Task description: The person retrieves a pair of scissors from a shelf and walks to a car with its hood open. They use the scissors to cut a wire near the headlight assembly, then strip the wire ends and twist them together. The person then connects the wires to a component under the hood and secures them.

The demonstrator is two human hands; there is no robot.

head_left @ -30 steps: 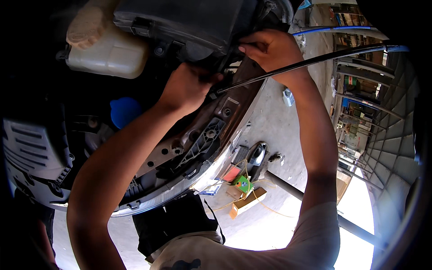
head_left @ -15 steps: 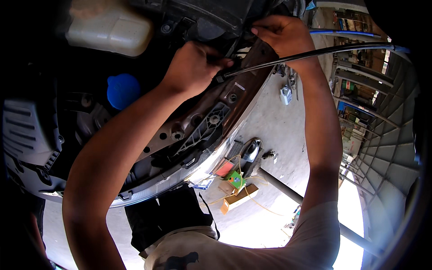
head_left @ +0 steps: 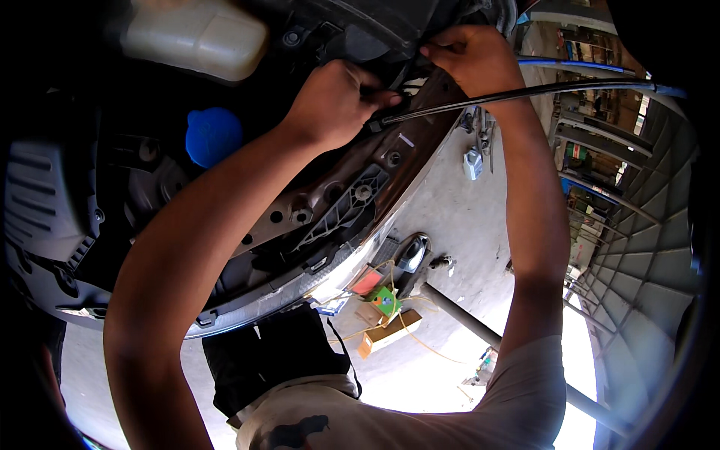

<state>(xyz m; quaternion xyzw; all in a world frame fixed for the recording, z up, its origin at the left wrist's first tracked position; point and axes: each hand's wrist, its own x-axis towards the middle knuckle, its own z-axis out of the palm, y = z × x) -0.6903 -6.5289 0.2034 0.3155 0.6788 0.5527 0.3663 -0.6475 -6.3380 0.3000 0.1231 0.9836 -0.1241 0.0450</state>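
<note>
In the open engine bay of a car, my left hand (head_left: 330, 105) is closed beside a dark plastic housing (head_left: 386, 34), thumb and fingers curled together. What its fingers grip, if anything, is hidden. My right hand (head_left: 480, 64) pinches at the far end of the brown front crossmember (head_left: 367, 184), close to the same housing; whatever is between its fingertips is too small or hidden to name. A black rod (head_left: 540, 92) runs from just below my left hand, across my right wrist, toward the right edge.
Left of my hands are a whitish plastic reservoir (head_left: 199, 37), a blue cap (head_left: 214, 137) and a grey ribbed cover (head_left: 34, 199). The bumper edge (head_left: 277, 304) lies along my body. On the floor are a cardboard box (head_left: 390, 332), a yellow cord and a silver-black device (head_left: 412, 253).
My left hand has shifted slightly right relative to the picture, with its thumb tip farther out. My right hand stays almost in place, still pinching. The view has moved a little.
</note>
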